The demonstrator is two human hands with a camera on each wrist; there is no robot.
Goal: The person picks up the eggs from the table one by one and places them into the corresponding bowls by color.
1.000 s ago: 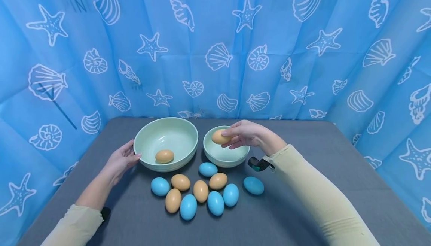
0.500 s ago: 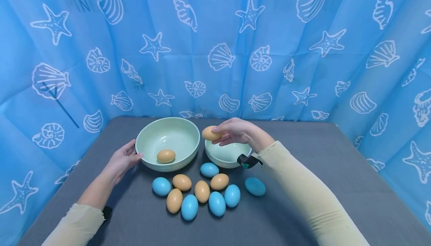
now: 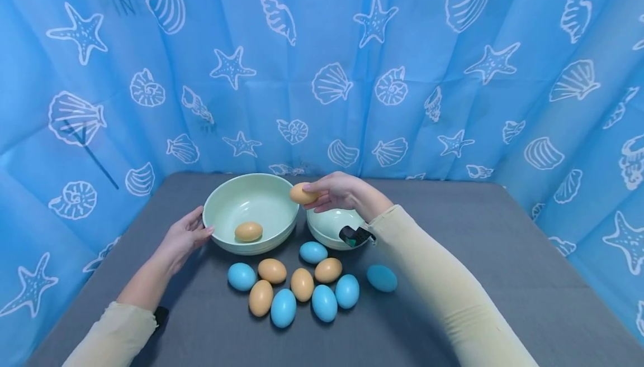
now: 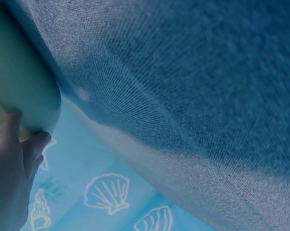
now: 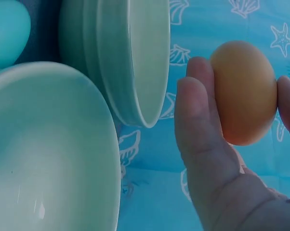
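Between thumb and fingertips, my right hand [image 3: 339,191] pinches a light brown egg [image 3: 303,193], which overlaps the right rim of the large pale green bowl [image 3: 269,202] in the head view. The right wrist view shows this brown egg [image 5: 244,92] up in the air beyond both bowls. My left hand [image 3: 183,239] grips the large bowl's left side at the rim; its fingers also show against the bowl wall [image 4: 27,82] in the left wrist view. One brown egg [image 3: 249,232] lies inside that bowl. A smaller green bowl [image 3: 324,224] stands to its right, partly hidden by my right hand and wrist.
Several blue eggs [image 3: 283,308] and brown eggs [image 3: 302,285] lie loosely grouped on the grey tablecloth [image 3: 216,333] before the bowls. One blue egg [image 3: 382,278] sits apart, near my right forearm. A blue seashell-patterned curtain [image 3: 297,99] hangs behind and beside the table.
My right hand has moved left with the brown egg, from over the small bowl to the large bowl's right rim. The left hand stays at the large bowl's side.
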